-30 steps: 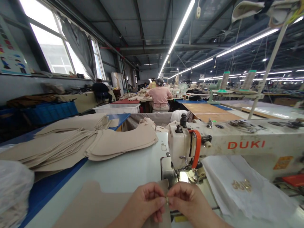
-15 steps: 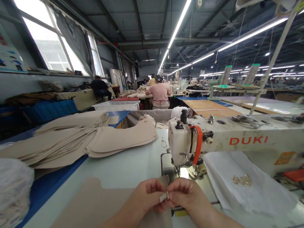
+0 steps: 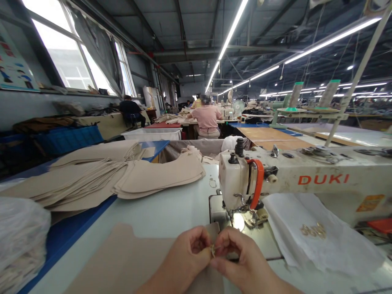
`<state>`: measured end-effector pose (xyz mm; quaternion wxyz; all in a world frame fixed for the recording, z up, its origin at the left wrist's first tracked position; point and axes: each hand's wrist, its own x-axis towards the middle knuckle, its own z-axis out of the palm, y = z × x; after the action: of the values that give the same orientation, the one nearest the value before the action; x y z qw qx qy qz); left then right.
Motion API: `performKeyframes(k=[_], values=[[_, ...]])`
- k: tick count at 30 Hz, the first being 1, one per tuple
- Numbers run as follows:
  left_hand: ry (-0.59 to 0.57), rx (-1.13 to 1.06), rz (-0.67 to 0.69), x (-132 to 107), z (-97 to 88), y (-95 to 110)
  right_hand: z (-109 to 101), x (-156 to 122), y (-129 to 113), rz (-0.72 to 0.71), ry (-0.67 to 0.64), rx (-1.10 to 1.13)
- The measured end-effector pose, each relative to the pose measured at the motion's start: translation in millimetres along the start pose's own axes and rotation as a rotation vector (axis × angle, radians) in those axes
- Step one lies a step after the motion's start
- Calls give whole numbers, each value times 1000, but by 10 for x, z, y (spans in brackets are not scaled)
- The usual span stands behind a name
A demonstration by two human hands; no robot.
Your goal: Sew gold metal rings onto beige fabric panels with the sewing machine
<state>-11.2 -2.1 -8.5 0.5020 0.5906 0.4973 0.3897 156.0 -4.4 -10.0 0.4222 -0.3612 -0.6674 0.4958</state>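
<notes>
My left hand (image 3: 188,251) and my right hand (image 3: 240,255) meet in front of the sewing machine (image 3: 234,177), both pinched closed. Between their fingertips is a small gold metal ring (image 3: 212,250), mostly covered by fingers. The short pale strip pinched in my left hand is now largely hidden. Below the hands a flat beige panel (image 3: 122,257) lies on the pale tabletop, its far right corner close to the machine's needle plate. More gold rings (image 3: 312,230) rest on a white cloth (image 3: 294,212) to the right, under the machine arm.
Stacks of cut beige panels (image 3: 159,175) lie at the left on the blue-edged table. A clear plastic bag (image 3: 23,241) sits at the near left. Thread cones (image 3: 296,96) stand behind the machine. A co-worker in pink (image 3: 208,118) sits farther ahead.
The fingers have shifted their pinch around the gold ring, and the pale strip that showed between them is now mostly covered. The view has shifted slightly; the panel lies as before.
</notes>
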Motion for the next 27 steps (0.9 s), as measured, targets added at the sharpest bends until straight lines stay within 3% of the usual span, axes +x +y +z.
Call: performKeyframes(k=[4,9,14,20,27], values=[[-25,-80,15,40,-16,-35,-52,19,-3,-81,39,35],[9,-201,9,50,21,77,-50,23,1,-119,107,92],[105,-170,24,13,52,111,2,28,16,-91,185,-35],[89,-196,7,12,27,38,22,51,60,-59,200,-59],[95,-202,-35,-10,46,181,13,54,107,-9,182,16]])
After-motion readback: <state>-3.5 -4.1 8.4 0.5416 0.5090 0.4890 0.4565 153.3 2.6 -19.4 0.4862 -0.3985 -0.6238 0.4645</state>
